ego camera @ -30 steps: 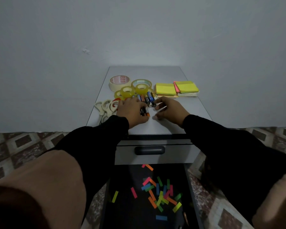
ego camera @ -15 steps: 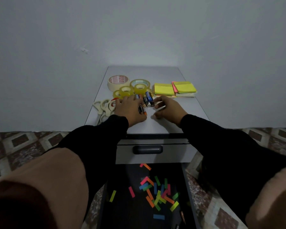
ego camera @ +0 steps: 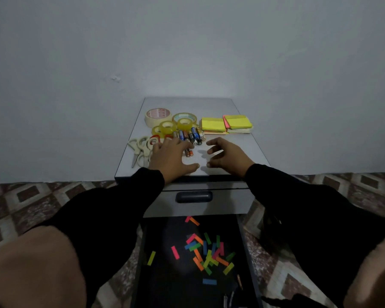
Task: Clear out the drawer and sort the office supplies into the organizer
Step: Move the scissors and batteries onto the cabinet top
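Left hand (ego camera: 172, 157) lies flat, fingers spread, on the batteries (ego camera: 190, 137), nothing gripped. Right hand (ego camera: 226, 157) hovers just beside them, fingers loosely apart and half curled, empty. Both are over the cabinet top (ego camera: 249, 150), where tape rolls (ego camera: 171, 121), scissors (ego camera: 140, 147) and sticky notes (ego camera: 226, 124) already sit grouped. Step looks like tidying the battery group. Open drawer (ego camera: 246, 252) below holds loose colored paper strips (ego camera: 206, 252); likely next, needing pinch pickups. No organizer visible

I see plain pale grey wall (ego camera: 187, 41) behind, small chip mark left of centre. Floor (ego camera: 20, 201) tiled in brown-and-cream diamond pattern. Low grey cabinet (ego camera: 249, 152) against wall. Light dim, cool.
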